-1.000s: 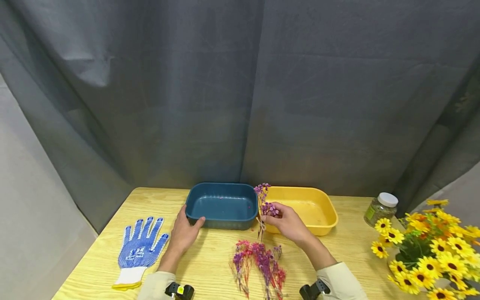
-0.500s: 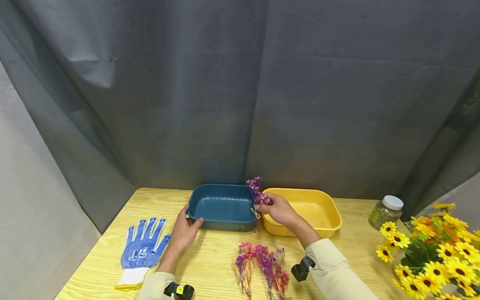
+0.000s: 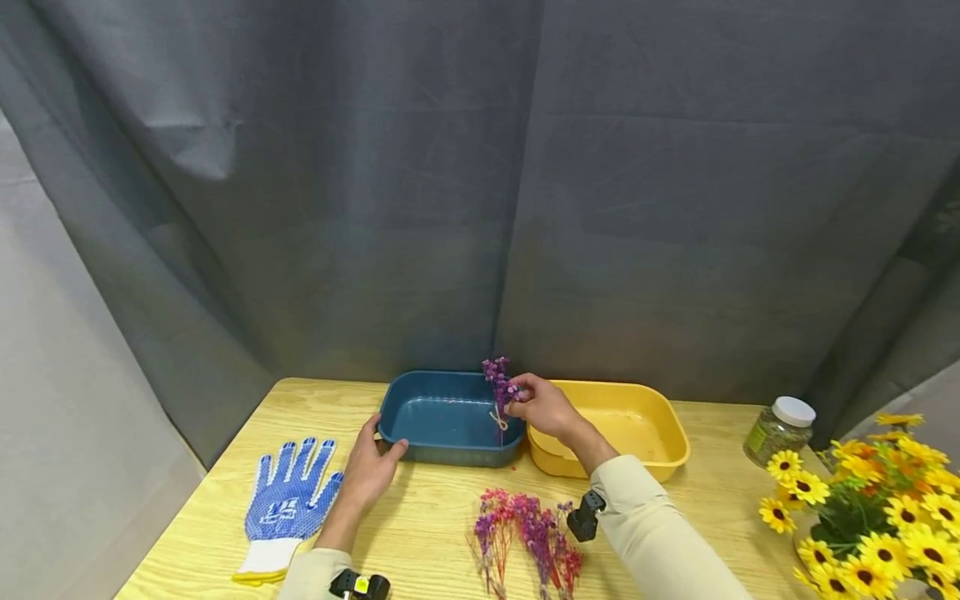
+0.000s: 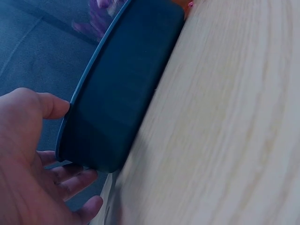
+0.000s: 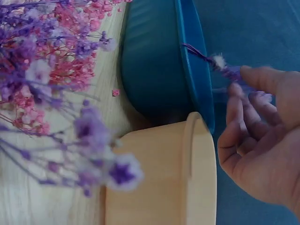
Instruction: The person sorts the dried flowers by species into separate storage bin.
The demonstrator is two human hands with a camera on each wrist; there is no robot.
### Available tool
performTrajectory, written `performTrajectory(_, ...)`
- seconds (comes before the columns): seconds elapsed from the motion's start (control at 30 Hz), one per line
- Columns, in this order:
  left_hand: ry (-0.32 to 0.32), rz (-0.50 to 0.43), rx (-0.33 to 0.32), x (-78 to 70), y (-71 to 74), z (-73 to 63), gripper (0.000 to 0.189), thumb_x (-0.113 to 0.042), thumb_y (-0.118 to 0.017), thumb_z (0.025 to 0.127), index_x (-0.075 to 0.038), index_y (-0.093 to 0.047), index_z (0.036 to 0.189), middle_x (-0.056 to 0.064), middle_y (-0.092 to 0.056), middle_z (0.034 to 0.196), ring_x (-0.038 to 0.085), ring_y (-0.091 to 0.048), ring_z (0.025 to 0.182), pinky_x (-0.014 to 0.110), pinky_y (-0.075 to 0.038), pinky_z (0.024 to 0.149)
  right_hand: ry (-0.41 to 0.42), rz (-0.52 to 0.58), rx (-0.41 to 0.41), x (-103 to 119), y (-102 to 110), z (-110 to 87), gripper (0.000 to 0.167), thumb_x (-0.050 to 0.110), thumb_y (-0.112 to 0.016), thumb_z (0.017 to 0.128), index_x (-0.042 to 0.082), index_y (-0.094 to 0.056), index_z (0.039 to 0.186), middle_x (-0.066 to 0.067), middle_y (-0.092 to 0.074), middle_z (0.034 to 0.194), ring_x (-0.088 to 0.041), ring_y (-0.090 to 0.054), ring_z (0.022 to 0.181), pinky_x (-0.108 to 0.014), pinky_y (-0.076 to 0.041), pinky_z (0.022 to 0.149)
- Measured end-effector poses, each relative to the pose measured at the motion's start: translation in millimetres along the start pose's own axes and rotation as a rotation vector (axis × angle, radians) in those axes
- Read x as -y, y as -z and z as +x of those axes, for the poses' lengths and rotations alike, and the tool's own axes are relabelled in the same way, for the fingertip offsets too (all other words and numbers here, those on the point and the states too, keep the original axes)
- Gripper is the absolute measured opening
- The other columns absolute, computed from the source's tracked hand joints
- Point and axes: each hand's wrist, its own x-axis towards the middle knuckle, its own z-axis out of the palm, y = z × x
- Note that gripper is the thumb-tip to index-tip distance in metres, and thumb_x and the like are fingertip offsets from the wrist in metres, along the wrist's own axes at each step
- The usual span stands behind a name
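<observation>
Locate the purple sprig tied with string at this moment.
In the head view, the purple sprig is pinched in the right hand, at the right end of the blue tub and just left of the yellow tub.

No readable text in any view. Blue glove (image 3: 291,497) has a white block print (image 3: 282,511), characters too small and blurred to make out. White-lidded jar (image 3: 783,432) carries a yellow-green label (image 3: 758,437), wording illegible. Left wrist camera (image 3: 378,588) bears a bright yellow patch (image 3: 362,585); any marking there too small to tell.
</observation>
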Motion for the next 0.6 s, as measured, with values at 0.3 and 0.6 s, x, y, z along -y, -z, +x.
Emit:
performTrajectory(0.3, 0.004, 0.000, -0.005, 3.7, 0.1, 1.5, 0.076, -0.036, -0.060, 0.093, -0.010, -0.021, 0.153, 0.021, -0.043, 0.147, 0.034, -0.054, 0.125, 0.054, -0.040, 0.104, 0.004, -0.041, -0.011, -11.9, -6.1, -2.5, 0.033, 0.018, -0.067, 0.090, 0.010, -0.059, 0.121, -0.007, -0.065, 0.094, -0.018, -0.058, 0.081, -0.031, -0.050, 0.075)
performTrajectory(0.6, 0.005, -0.002, -0.002, 3.6, -2.4, -0.1, 0.077, -0.037, -0.060, 0.093, -0.010, -0.021, 0.154, 0.020, -0.043, 0.148, 0.034, -0.054, 0.126, 0.055, -0.039, 0.105, 0.018, -0.182, -0.023, -11.6, -21.6, 0.2, 0.046, 0.025, -0.077, 0.081, 0.007, -0.061, 0.120, 0.000, -0.068, 0.080, -0.013, -0.057, 0.068, -0.025, -0.049, 0.066)
